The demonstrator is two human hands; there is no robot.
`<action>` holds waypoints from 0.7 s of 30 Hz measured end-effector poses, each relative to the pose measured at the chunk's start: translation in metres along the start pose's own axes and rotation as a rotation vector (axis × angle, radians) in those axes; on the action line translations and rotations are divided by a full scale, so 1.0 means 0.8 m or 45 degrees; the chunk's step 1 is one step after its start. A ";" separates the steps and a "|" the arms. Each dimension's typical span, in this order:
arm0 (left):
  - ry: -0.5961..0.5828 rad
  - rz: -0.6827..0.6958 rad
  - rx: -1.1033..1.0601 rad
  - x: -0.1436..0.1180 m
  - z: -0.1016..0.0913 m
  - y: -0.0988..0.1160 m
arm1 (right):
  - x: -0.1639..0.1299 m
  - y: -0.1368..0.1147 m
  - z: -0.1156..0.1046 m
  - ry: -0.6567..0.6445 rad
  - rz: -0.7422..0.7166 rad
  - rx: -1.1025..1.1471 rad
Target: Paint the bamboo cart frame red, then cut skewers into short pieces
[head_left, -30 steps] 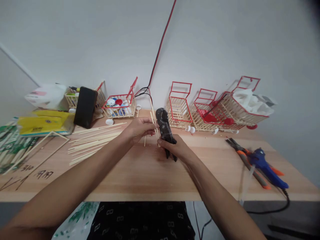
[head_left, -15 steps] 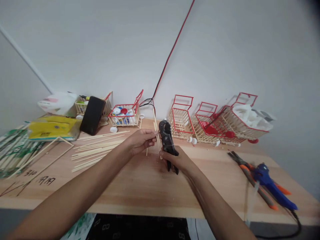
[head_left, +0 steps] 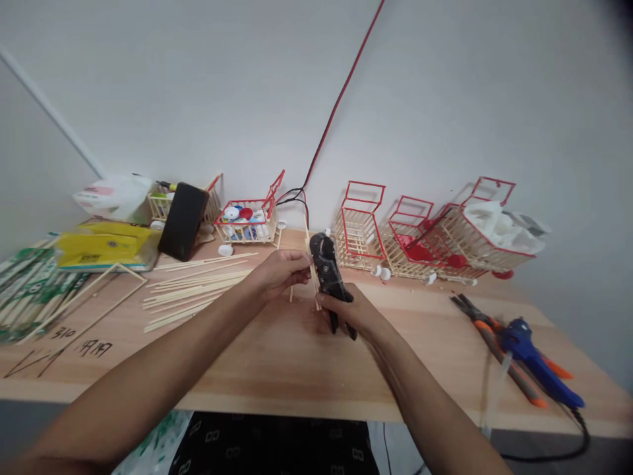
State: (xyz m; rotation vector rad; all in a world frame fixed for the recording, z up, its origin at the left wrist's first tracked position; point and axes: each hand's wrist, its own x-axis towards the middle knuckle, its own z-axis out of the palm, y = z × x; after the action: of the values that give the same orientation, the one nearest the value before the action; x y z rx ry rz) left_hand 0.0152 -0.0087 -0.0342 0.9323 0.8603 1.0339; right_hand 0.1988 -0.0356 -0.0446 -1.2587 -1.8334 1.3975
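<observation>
My right hand (head_left: 353, 314) grips the handles of black cutting pliers (head_left: 327, 270), whose head points up and away from me. My left hand (head_left: 279, 270) pinches thin wooden sticks (head_left: 312, 277) and holds them against the jaws of the pliers. Both hands hover just above the wooden table (head_left: 297, 356), near its middle. A short stick piece (head_left: 291, 294) lies under my left hand.
A pile of long sticks (head_left: 198, 290) lies to the left, beside a stick frame (head_left: 89, 290), a yellow packet (head_left: 101, 245) and a black phone (head_left: 182, 221). Small red-and-wood stick carts (head_left: 425, 231) line the wall. A blue glue gun (head_left: 537, 359) and orange-handled pliers (head_left: 494, 340) lie at the right.
The view shifted a little while both hands stayed together at the pliers. My left hand still holds the sticks at the jaws; the grip looks the same.
</observation>
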 end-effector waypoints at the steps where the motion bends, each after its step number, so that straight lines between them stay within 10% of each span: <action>1: 0.011 0.033 0.021 -0.001 0.000 0.003 | 0.000 0.000 -0.001 -0.005 0.003 0.013; 11: 0.463 0.804 1.031 -0.040 -0.039 0.026 | 0.005 0.001 -0.010 0.138 -0.183 0.293; 21: 0.494 0.919 1.182 -0.045 -0.046 0.006 | 0.005 0.008 -0.009 0.136 -0.183 0.363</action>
State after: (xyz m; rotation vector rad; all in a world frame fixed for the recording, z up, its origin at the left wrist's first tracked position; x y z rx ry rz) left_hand -0.0299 -0.0340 -0.0381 1.9597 1.4273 1.4807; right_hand 0.2049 -0.0283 -0.0486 -1.0166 -1.5561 1.4240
